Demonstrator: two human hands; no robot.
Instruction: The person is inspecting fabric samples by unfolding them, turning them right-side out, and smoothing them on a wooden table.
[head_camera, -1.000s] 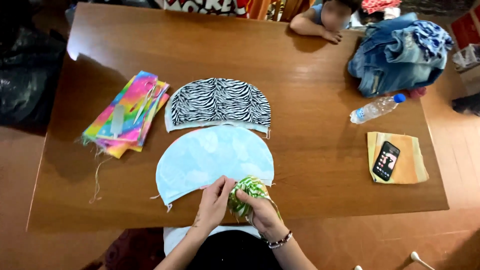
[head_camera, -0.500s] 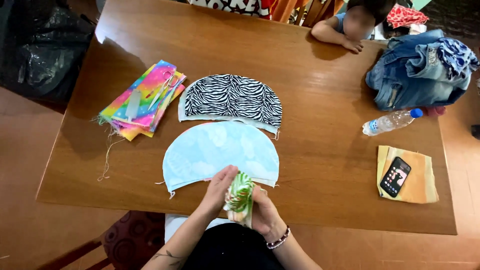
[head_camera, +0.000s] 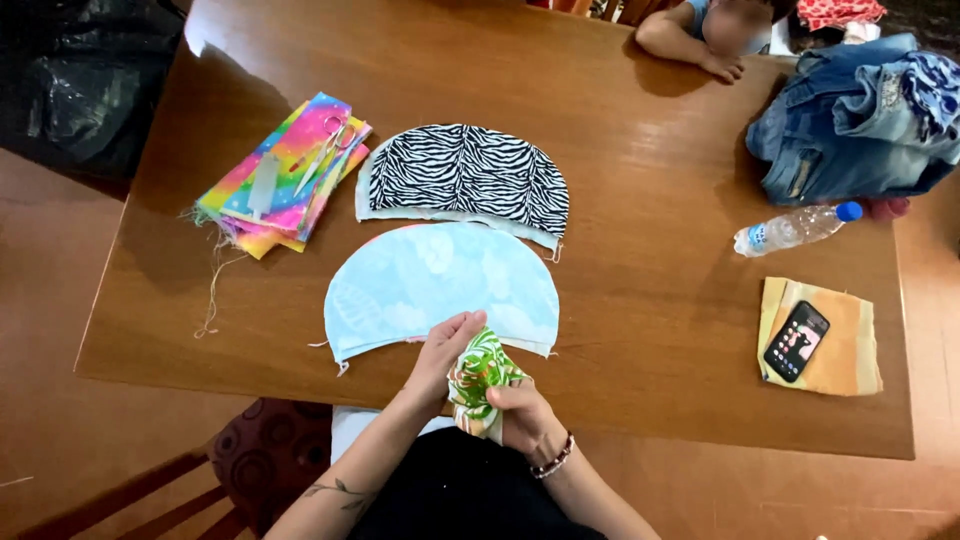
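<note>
Head view is showing me a brown wooden table (head_camera: 650, 300) from above. I am seeing the left hand (head_camera: 447, 350) and right hand (head_camera: 525, 415) meeting at the near edge, both grasping a small bunched piece of green, orange and white patterned fabric (head_camera: 478, 375); the left fingers are pinching its upper part, the right hand is closing round its lower part. That fabric is sitting just over the near edge of a light blue half-round fabric piece (head_camera: 440, 285) lying flat on the table. Just beyond the blue piece, a zebra-striped half-round piece (head_camera: 465, 175) is lying flat. To the far left, a stack of rainbow-coloured fabric (head_camera: 285, 175) is carrying a pair of scissors (head_camera: 325, 150). On the right, I am noting a clear plastic bottle (head_camera: 795, 228) on its side, a phone (head_camera: 796, 340) resting on a folded orange cloth (head_camera: 850, 345), and a heap of denim (head_camera: 860, 115) at the far right corner. Another person's arm (head_camera: 690, 50) is resting on the far edge.
</note>
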